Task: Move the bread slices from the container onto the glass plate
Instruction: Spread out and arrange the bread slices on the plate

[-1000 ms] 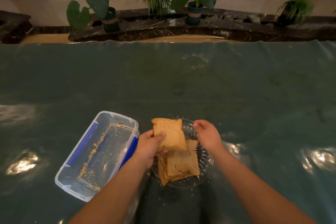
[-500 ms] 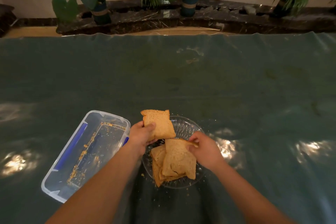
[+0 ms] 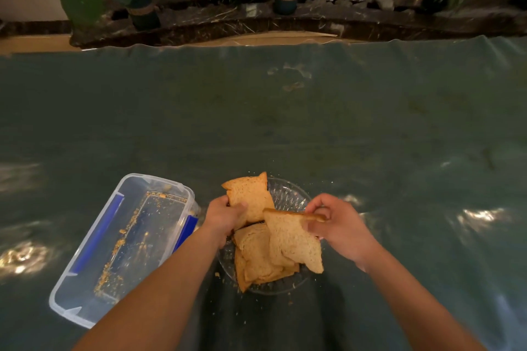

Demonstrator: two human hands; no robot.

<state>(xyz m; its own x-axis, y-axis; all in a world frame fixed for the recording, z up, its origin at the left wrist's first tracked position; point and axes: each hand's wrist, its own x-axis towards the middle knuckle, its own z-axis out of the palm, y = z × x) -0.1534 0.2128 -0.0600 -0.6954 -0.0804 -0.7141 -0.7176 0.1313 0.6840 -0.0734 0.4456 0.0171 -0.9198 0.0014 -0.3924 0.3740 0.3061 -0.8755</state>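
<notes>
The glass plate (image 3: 288, 194) is mostly hidden under the stacked slices (image 3: 261, 255) and both hands, only its ribbed far rim showing. The left hand (image 3: 224, 215) has its grip clamped on the near edge of one bread slice (image 3: 249, 196), held upright-ish with its long axis pointing away, while the right hand (image 3: 338, 224) pinches the crust of a second slice (image 3: 293, 239) that hangs tilted, perhaps touching the stack. The clear container (image 3: 85, 288), angled away to the right on the green surface (image 3: 285, 122), holds only crumbs.
</notes>
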